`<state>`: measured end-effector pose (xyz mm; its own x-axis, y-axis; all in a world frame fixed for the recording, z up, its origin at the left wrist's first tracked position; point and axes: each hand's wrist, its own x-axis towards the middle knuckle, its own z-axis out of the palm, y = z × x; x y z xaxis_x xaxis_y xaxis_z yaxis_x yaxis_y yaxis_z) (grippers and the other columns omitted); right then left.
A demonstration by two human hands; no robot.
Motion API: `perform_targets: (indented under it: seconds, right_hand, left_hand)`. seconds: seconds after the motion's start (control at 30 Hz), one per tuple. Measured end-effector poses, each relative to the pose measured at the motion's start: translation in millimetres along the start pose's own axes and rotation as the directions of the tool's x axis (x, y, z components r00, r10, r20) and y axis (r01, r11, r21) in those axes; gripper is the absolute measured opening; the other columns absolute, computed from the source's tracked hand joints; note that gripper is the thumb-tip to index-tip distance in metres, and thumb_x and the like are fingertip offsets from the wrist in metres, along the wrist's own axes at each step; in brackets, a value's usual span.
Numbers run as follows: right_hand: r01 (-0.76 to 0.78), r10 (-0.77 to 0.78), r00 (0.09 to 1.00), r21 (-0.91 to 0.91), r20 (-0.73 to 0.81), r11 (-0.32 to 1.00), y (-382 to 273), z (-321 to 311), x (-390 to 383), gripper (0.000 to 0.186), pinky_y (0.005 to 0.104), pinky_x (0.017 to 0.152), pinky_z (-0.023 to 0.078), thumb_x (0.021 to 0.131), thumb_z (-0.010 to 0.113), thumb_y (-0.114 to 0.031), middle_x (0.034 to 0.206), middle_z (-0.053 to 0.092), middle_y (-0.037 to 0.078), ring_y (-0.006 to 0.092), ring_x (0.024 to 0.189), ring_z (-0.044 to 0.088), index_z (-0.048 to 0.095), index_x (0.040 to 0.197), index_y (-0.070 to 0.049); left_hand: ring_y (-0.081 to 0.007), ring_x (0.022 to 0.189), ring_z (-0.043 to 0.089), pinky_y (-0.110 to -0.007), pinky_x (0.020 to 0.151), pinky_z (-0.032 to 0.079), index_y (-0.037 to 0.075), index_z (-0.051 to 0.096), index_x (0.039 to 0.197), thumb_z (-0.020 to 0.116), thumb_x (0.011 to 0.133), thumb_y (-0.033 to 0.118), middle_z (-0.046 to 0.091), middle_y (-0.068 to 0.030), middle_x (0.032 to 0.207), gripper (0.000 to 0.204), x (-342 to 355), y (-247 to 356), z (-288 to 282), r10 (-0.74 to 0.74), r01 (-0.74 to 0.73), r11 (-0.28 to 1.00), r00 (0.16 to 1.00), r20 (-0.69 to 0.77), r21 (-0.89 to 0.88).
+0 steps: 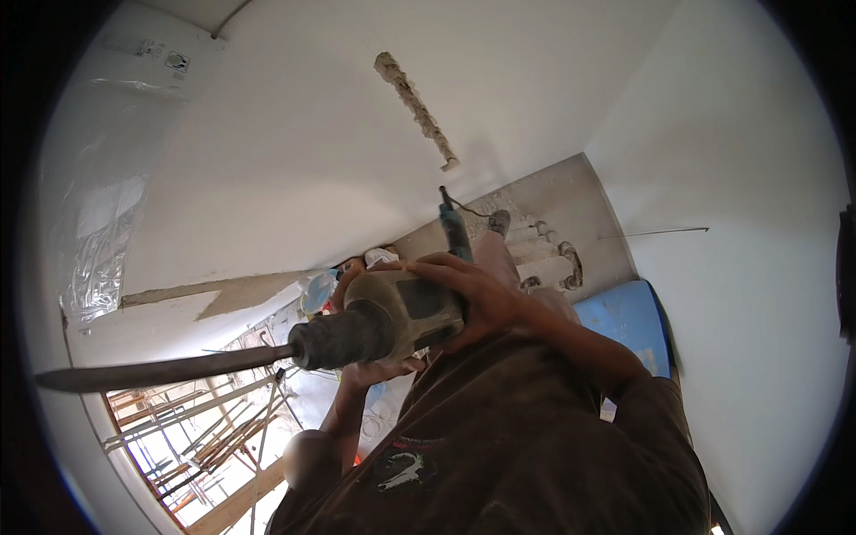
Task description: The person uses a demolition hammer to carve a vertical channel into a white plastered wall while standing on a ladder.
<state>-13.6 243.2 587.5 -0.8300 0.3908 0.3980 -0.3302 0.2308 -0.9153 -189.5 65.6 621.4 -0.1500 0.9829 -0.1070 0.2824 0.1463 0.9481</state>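
Note:
A dusty rotary hammer (419,308) with a dark front collar lies across my chest, its long chisel bit (178,370) pointing left. My right hand (477,290) grips the body from above, with its fingers spread over the housing. From below, my left hand (383,368) holds the tool near the collar, and part of that hand is hidden behind it. Just beyond my right hand shows a teal cylindrical piece (454,234) with a dark cord; whether it belongs to the hammer I cannot tell. The chisel's tip appears free of any surface.
A rough chased groove (415,102) runs through the white wall. Pipes (566,259) lie in the broken floor near a shoe (499,221). Beside my right arm is a blue panel (629,325). Clear plastic sheeting (111,196) covers the left wall, above scaffold-like bars (209,437).

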Motion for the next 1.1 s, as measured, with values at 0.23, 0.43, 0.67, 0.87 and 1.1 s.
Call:
perform_targets:
  seconds: [0.23,0.43,0.67,0.87,1.1]
  right_hand:
    - [-0.140,0.146,0.989,-0.333,-0.007,0.932,5,-36,-20,0.100,0.0437,0.107,0.039,0.060,0.089,-0.028,0.137,0.046,0.017,0.0356,0.129,0.045,0.041,0.146,-0.011]
    - [-0.043,0.146,0.979,-0.562,0.140,0.826,42,-62,-21,0.104,0.0464,0.112,0.034,0.058,0.089,-0.026,0.141,0.042,0.016,0.0371,0.133,0.039,0.038,0.148,-0.014]
    - [-0.014,0.075,0.987,-0.392,0.140,0.920,66,-32,-24,0.104,0.0458,0.113,0.034,0.057,0.090,-0.021,0.141,0.041,0.017,0.0376,0.132,0.039,0.039,0.147,-0.011]
    - [-0.023,0.023,0.997,0.000,0.072,1.000,16,3,-9,0.101,0.0439,0.108,0.037,0.061,0.087,-0.022,0.138,0.044,0.019,0.0376,0.128,0.044,0.035,0.148,-0.007]
    - [-0.278,0.283,0.958,-0.105,0.040,0.955,-45,-13,-9,0.115,0.0448,0.106,0.039,0.057,0.090,-0.045,0.138,0.047,0.021,0.0377,0.129,0.047,0.033,0.147,-0.002]
  left_hand:
    - [-0.0132,0.077,0.053,-0.029,0.061,0.045,0.010,0.063,0.105,0.072,0.081,0.038,0.059,-0.0047,0.089,0.037,41,-44,22,0.285,-0.180,0.876,0.942,-0.180,0.447]
    - [-0.0247,0.107,0.045,-0.038,0.087,0.042,0.013,0.028,0.134,0.088,0.064,0.031,0.042,-0.0126,0.120,0.093,45,-106,41,-0.024,0.033,0.998,0.983,-0.183,0.047]
    - [-0.0290,0.120,0.050,-0.042,0.103,0.044,0.007,0.019,0.146,0.096,0.057,0.023,0.043,-0.0187,0.134,0.119,32,-55,37,0.096,-0.046,0.972,0.973,-0.211,0.232]
    - [-0.0327,0.118,0.053,-0.045,0.103,0.045,0.004,0.016,0.148,0.093,0.060,0.041,0.049,-0.0217,0.130,0.122,8,-1,-5,0.183,-0.082,0.923,0.953,-0.243,0.376]
    - [-0.0377,0.116,0.056,-0.048,0.100,0.050,0.003,0.019,0.148,0.088,0.063,0.056,0.052,-0.0234,0.127,0.121,76,37,40,0.370,-0.512,0.761,0.848,-0.380,-0.399]
